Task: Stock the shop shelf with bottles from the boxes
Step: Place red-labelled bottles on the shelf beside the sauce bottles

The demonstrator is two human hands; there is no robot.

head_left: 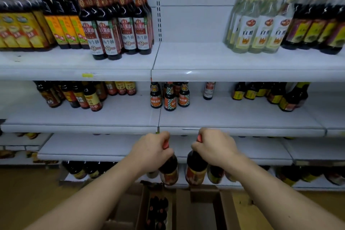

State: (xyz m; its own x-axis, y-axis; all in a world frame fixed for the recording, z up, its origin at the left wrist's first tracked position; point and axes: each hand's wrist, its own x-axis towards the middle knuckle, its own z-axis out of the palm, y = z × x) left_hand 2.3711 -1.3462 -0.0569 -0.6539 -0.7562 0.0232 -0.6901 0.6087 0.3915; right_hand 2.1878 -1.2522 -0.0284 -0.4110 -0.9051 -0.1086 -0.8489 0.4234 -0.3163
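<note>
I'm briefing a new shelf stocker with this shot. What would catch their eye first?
Front and centre, the left hand and right hand each grip a dark, red-capped bottle by the neck, the left bottle and right bottle, above an open cardboard box on the floor. Next comes the bare stretch of the top shelf between dark sauce bottles and pale clear bottles.

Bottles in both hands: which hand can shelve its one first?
Probably the right hand: its bottle hangs below the bare stretch of shelf, while the left hand sits under the small bottles.
</note>
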